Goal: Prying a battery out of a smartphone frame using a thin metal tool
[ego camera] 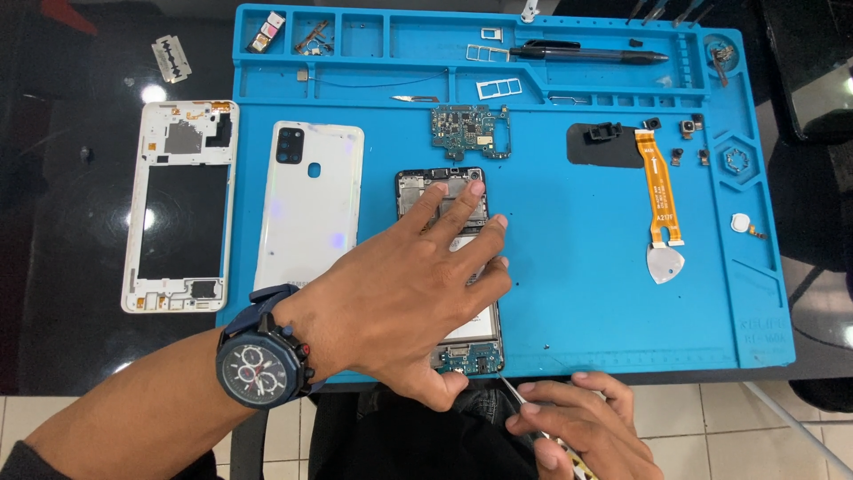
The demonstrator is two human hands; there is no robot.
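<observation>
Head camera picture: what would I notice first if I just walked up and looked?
First the big blue work mat covered in tiny phone parts. In its middle the left hand, wearing a dark wristwatch, presses flat on an opened phone, while the right hand holds a thin tool at the near edge. Left of the phone lie a white back cover and, off the mat, a white frame; an orange ribbon cable lies to the right.

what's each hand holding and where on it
Left hand lies flat over the opened phone, pressing rather than gripping. Right hand pinches a thin metal tool along its shaft, tip free.
</observation>
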